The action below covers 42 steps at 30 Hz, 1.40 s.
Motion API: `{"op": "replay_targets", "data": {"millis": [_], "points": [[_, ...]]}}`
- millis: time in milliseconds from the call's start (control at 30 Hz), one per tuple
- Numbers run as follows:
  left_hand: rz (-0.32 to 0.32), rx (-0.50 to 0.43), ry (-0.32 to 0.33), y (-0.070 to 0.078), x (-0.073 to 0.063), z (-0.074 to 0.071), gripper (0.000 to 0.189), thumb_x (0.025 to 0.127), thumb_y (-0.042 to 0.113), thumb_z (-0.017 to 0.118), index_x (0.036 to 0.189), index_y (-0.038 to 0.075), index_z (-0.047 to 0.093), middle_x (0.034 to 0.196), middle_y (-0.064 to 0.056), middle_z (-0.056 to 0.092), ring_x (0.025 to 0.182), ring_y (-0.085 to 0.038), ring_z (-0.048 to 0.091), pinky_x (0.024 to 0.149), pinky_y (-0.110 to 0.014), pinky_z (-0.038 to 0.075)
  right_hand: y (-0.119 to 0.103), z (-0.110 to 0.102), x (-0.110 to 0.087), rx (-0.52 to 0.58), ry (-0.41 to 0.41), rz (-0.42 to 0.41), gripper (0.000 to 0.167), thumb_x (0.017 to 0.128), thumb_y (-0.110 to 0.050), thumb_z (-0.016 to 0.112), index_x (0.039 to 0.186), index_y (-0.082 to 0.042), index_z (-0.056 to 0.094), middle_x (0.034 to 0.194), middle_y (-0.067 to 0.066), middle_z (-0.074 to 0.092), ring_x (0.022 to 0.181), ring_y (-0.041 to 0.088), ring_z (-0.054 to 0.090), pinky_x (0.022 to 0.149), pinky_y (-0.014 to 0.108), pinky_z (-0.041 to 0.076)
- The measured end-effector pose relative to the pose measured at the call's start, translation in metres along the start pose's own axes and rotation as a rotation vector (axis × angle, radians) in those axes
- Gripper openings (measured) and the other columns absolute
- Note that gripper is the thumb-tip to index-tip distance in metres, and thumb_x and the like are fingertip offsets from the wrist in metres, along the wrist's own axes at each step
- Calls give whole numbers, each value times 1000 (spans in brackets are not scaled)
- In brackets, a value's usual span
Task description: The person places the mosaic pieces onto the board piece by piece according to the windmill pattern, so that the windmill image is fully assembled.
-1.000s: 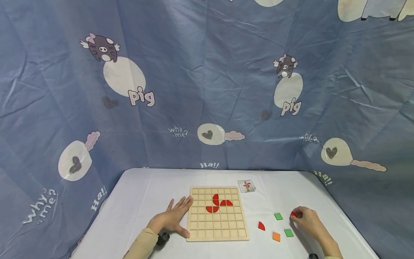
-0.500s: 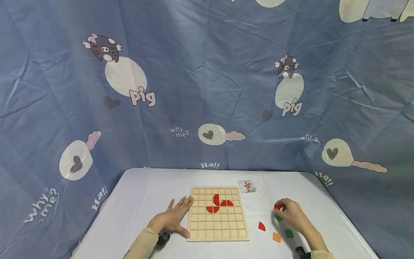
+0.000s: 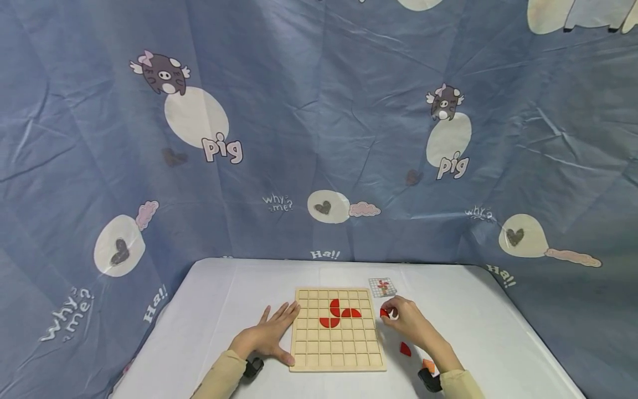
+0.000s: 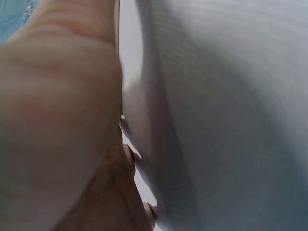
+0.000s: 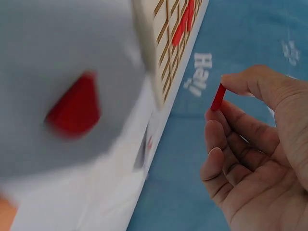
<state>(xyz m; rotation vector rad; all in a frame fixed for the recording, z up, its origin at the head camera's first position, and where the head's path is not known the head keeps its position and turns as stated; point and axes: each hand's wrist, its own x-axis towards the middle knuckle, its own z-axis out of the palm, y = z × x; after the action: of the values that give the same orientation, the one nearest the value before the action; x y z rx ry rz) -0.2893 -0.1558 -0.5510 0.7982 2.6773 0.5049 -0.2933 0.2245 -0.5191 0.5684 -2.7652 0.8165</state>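
Observation:
A wooden grid board (image 3: 339, 348) lies on the white table, with several red quarter-circle pieces (image 3: 335, 306) set in its upper cells. The left hand (image 3: 266, 335) is spread flat at the board's left edge, fingertips and thumb touching the rim. Just off the board's right edge, the right hand (image 3: 406, 321) pinches a red piece (image 5: 218, 97) between thumb and index finger, held above the table. Another red quarter-circle piece (image 3: 405, 349) lies on the table below that hand. In the left wrist view, only part of the left hand (image 4: 57, 120) and the cloth show.
A small pattern card (image 3: 382, 287) printed with a pinwheel on a grid lies past the board's upper right corner. An orange piece (image 3: 428, 366) sits partly behind the right wrist. A blue patterned curtain (image 3: 319, 138) hangs behind the table.
The right hand has carried the red piece leftward from the table's right side to beside the board. Its arm now covers where the green pieces lay. The left hand has kept its place.

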Motion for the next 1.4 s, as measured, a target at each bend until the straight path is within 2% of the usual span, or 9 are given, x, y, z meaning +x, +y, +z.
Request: {"op": "replay_targets", "data": {"millis": [200, 500, 733, 933, 1233, 1400], "points": [[-12, 25, 4, 1, 1, 0, 133, 58, 69, 74, 156, 7, 8, 164, -11, 5, 150, -35, 5, 117, -65, -2, -21, 15, 8, 17, -60, -100, 14, 80, -7, 76, 92, -4, 68, 89, 2, 64, 73, 13, 57, 60, 18, 49], [-10, 1, -1, 0, 0, 1, 132, 58, 66, 76, 156, 8, 9, 164, -11, 5, 150, -35, 5, 117, -65, -4, -36, 42, 12, 44, -173, -114, 17, 84, -11, 73, 98, -3, 69, 90, -1, 62, 71, 3, 51, 58, 16, 47], [-1, 7, 0, -1, 0, 0, 132, 59, 67, 75, 156, 8, 8, 164, -12, 4, 150, -35, 5, 117, -66, -3, -40, 57, 19, 4, -185, -154, 16, 84, -11, 73, 96, -1, 70, 86, 0, 61, 69, 1, 46, 57, 16, 46], [6, 19, 9, -2, 1, 1, 132, 59, 69, 74, 156, 7, 8, 164, -12, 5, 150, -36, 5, 116, -67, -2, -43, 61, 23, -19, -198, -185, 13, 83, -6, 73, 95, -1, 71, 84, 2, 62, 70, 2, 50, 58, 15, 49], [5, 29, 10, -1, -1, 0, 132, 59, 69, 74, 155, 6, 9, 163, -12, 6, 150, -36, 5, 116, -66, -1, -40, 65, 26, 18, -198, -182, 11, 82, -1, 73, 92, -1, 69, 85, 4, 65, 75, 6, 60, 63, 17, 53], [-1, 34, 8, -1, -1, 0, 132, 59, 69, 74, 155, 6, 8, 164, -12, 6, 150, -36, 5, 117, -66, -2, -38, 67, 30, 83, -224, -131, 9, 82, -2, 74, 90, -3, 69, 87, 4, 65, 75, 5, 60, 63, 17, 53]]}}
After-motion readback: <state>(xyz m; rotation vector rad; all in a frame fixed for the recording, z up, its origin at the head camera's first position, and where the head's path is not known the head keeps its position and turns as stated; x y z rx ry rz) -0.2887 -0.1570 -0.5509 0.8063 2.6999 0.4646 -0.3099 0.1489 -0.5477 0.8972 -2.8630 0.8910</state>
